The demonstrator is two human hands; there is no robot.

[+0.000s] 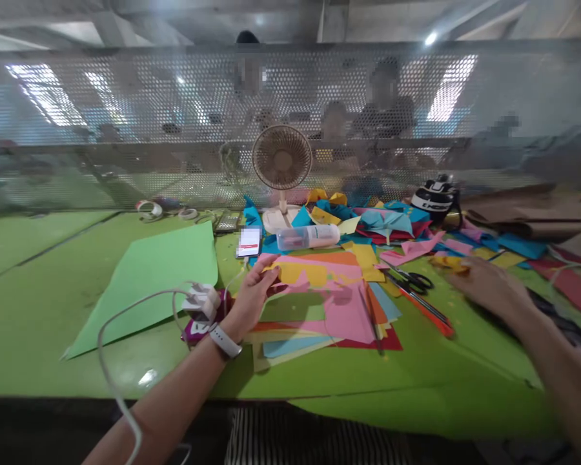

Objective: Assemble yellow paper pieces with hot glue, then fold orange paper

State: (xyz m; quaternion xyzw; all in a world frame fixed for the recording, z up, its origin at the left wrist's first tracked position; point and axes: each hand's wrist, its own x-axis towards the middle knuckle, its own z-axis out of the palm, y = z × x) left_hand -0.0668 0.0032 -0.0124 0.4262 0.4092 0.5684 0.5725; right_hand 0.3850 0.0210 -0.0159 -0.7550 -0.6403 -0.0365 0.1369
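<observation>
My left hand [257, 287], a white watch strap on its wrist, pinches the left end of a yellow sheet of paper [314, 274]. That sheet lies level above a stack of coloured papers, including a pink sheet [352, 313] with a cut-out. On the right, the fingers of my right hand [479, 284] close on a small yellow thing [449, 263]; it is blurred, and its kind does not show. Between the hands lie black-handled scissors [414, 279] and an orange craft knife [428, 311]. A thin dark pen-like stick [372, 316] rests on the papers.
A large green sheet [157, 278] lies left, near a white charger [202, 301] with its cable. Behind the papers are a phone [249, 241], a bottle [307, 237] and a fan [283, 158]. Paper scraps [385, 223] and a black-and-white bag [434, 199] stand before a perforated screen [164, 116].
</observation>
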